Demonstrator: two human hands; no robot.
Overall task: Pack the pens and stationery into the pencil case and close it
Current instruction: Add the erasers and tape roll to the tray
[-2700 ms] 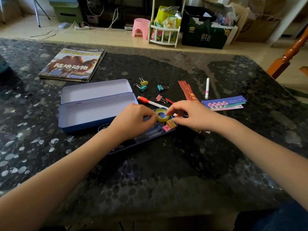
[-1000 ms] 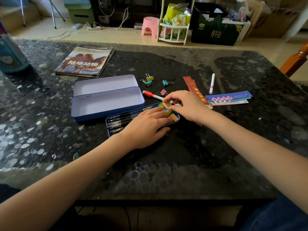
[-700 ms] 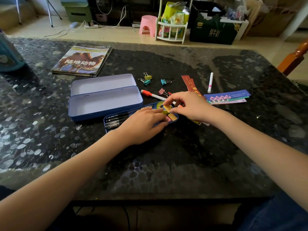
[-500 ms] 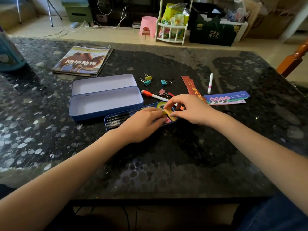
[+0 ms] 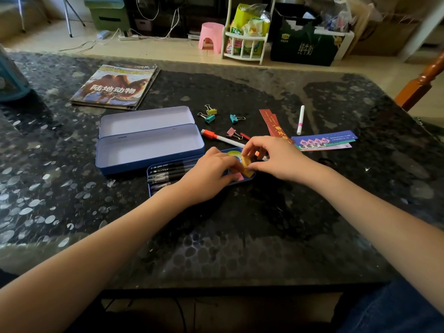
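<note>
Blue pencil case (image 5: 144, 150) open, empty, lid back at 12. Inner tray (image 5: 156, 169) at its 5 holds black pens (image 5: 168, 173), tape roll (image 5: 234, 155), yellow eraser (image 5: 247, 163).

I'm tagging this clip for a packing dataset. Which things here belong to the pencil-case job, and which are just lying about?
Job: pencil case, inner tray, black pens, yellow eraser in the right hand, left hand, binder clips, orange-capped marker, white pen, bookmarks.

Lying about: magazine, pink stool, white rack.
</note>
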